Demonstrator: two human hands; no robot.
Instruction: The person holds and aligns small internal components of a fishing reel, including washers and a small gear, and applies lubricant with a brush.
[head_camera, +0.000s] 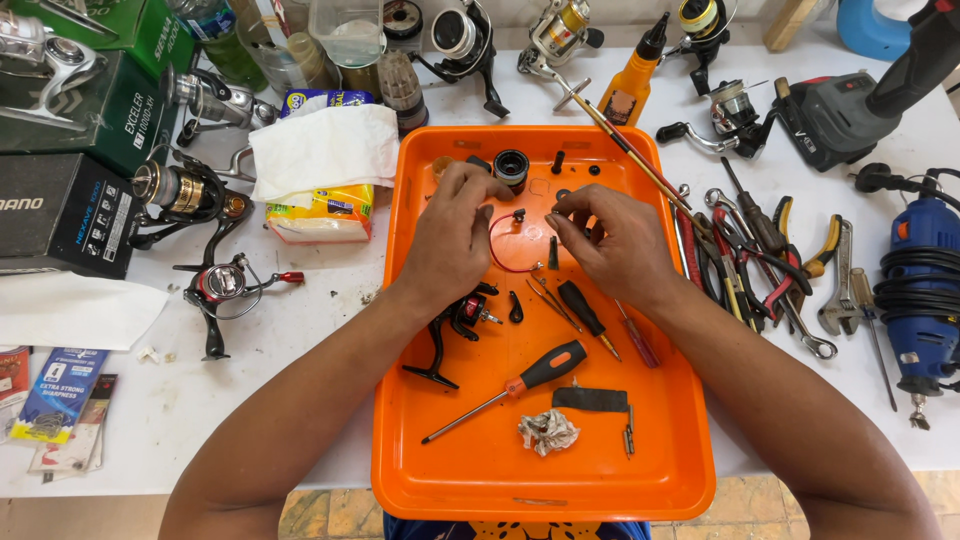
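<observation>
Red bail wire (503, 255) near tray (420, 470) far edge: left hand (455, 235) pinches it, right hand (610, 240) pinches tiny part; likely refitting, needs careful alignment.

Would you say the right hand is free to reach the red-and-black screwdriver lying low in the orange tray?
Probably yes. The right hand is busy with a small part up by the red wire bail, but the red-and-black screwdriver lies uncovered on the orange tray, just below, with nothing on top of it.
</observation>
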